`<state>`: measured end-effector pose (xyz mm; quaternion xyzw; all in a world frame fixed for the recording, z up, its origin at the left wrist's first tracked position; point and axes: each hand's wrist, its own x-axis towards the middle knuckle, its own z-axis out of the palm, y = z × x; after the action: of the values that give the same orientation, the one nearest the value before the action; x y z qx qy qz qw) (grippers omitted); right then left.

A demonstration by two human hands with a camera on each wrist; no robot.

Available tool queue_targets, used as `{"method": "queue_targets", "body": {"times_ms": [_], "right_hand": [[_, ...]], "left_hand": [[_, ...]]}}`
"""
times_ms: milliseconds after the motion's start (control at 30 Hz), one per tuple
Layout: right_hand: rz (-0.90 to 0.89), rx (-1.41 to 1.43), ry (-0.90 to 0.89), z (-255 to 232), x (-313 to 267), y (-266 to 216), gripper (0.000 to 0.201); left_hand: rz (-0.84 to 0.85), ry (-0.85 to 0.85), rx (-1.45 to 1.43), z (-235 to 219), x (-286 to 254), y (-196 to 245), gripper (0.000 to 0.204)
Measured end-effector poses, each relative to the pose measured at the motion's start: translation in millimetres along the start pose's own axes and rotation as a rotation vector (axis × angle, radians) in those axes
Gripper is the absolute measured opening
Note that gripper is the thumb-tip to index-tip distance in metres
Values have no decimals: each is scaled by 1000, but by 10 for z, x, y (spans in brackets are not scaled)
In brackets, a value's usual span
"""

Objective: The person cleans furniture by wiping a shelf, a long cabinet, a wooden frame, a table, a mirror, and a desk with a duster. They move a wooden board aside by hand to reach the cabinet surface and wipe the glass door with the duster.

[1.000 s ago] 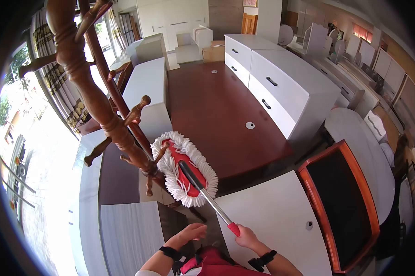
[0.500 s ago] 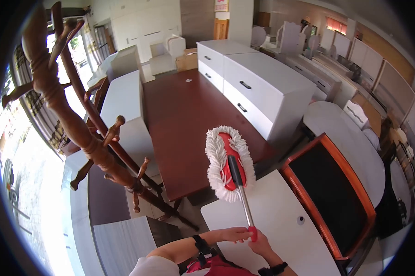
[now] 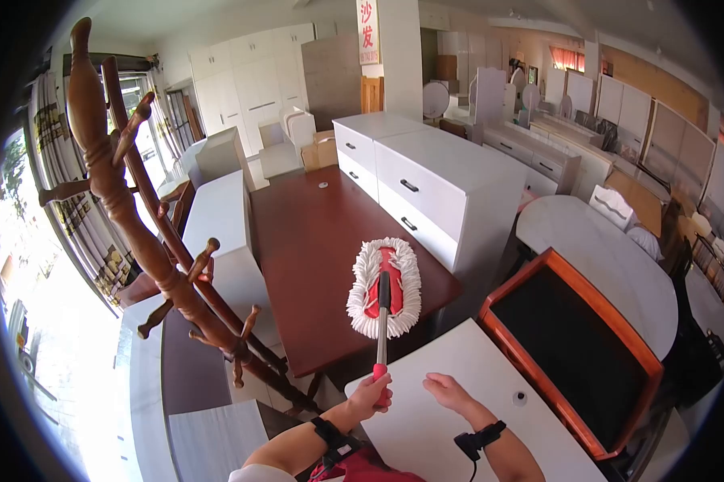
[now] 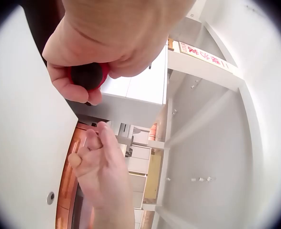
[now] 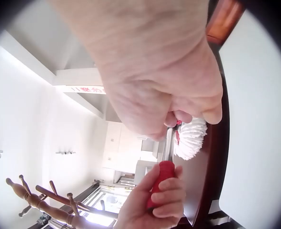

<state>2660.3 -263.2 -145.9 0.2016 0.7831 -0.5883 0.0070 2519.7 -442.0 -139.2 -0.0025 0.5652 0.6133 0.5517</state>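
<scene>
The left hand (image 3: 370, 396) had its grip curled round the red end of the mop handle (image 3: 380, 377); the left wrist view showed the fingers (image 4: 69, 88) wrapped about that red end, seen end-on. The mop (image 3: 384, 287) stood out from the hand toward twelve o'clock, its metal shaft rising to a red head fringed with white strands, which hung over the near edge of the dark red tabletop (image 3: 314, 241).

The right hand (image 3: 450, 392) lay at three o'clock of the left one, just beside it and apart from the handle, over the white tabletop (image 3: 426, 434) nearest the person. Its fingers were loosely bent and held nothing; the right wrist view showed the red handle end (image 5: 160, 183) in the other hand alone.

A wooden coat stand (image 3: 137, 233) leaned at nine to ten o'clock of the mop. A white chest of drawers (image 3: 434, 189) stood at one o'clock, and a wood-framed dark panel (image 3: 575, 345) lay at three o'clock.
</scene>
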Motion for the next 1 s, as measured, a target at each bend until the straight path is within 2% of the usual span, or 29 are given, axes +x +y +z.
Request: {"method": "queue_targets", "body": {"times_ms": [67, 167, 267, 367, 467, 567, 667, 733, 933, 967, 1000], "right_hand": [[-16, -20, 65, 80, 106, -194, 44], [-75, -280, 110, 75, 537, 267, 48], [87, -327, 157, -25, 768, 394, 51], [108, -512, 143, -152, 1102, 585, 49], [134, -655, 232, -146, 1451, 715, 38], [146, -650, 165, -196, 1857, 326, 31], [-34, -762, 228, -242, 2394, 51, 25], [-184, -868, 300, -260, 2757, 64, 24], [-91, -1091, 269, -111, 3340, 36, 34], [-58, -1099, 252, -45, 3411, 222, 39], [33, -1006, 219, -56, 3399, 30, 39]], "left_hand": [[18, 16, 2, -8, 290, 171, 27], [6, 24, -13, -119, 855, 452, 28], [41, 135, 9, -265, 1292, 865, 25], [108, 196, 19, -486, 1796, 1223, 23], [158, 206, -33, -617, 2247, 1638, 21], [178, 283, -55, -687, 2606, 2065, 21], [178, 318, -9, -883, 2999, 2440, 25], [190, 325, -4, -1027, 3252, 2652, 25], [231, 371, -11, -1244, 3784, 3268, 25], [243, 380, -18, -1276, 3888, 3367, 26], [253, 390, -28, -1318, 3995, 3462, 26]]}}
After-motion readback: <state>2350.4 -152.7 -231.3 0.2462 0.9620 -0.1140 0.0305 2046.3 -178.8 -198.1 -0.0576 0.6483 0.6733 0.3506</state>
